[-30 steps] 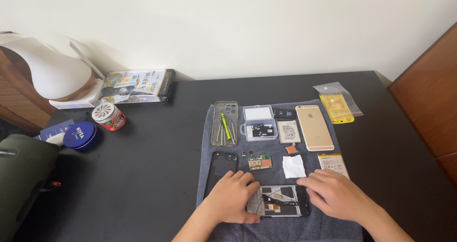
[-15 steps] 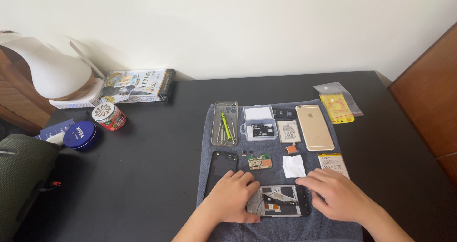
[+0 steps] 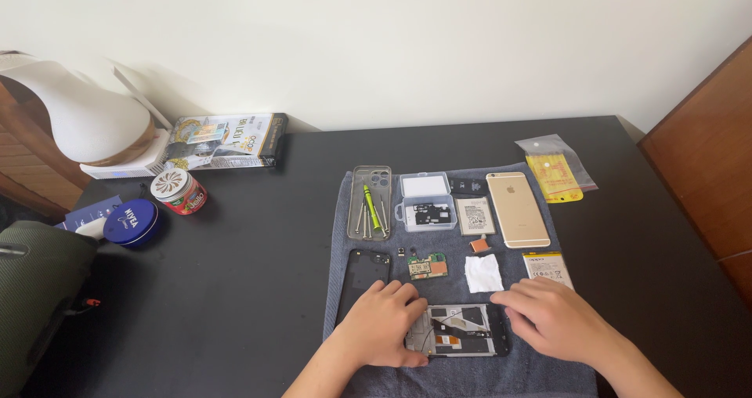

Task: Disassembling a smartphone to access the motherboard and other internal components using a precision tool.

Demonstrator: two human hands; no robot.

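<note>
- Since the earlier frames almost nothing has shifted: both hands stay planted on the opened phone frame [image 3: 462,331], which lies on the grey towel [image 3: 540,370].
- The left hand [image 3: 384,323] presses its fingers flat on the frame's left end; the right hand [image 3: 552,316] rests fingers on the right end. Neither pinches anything visible.
- A slip could snag the thin cable between the hands, or knock the small circuit board [image 3: 428,266] just beyond the left fingers.
- Fingertips hide both frame ends; tiny parts are hard to make out.

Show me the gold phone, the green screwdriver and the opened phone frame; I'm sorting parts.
gold phone [image 3: 517,208], head view, middle of its back.
green screwdriver [image 3: 370,207], head view, its handle.
opened phone frame [image 3: 462,330], head view, exposed inside.
</note>
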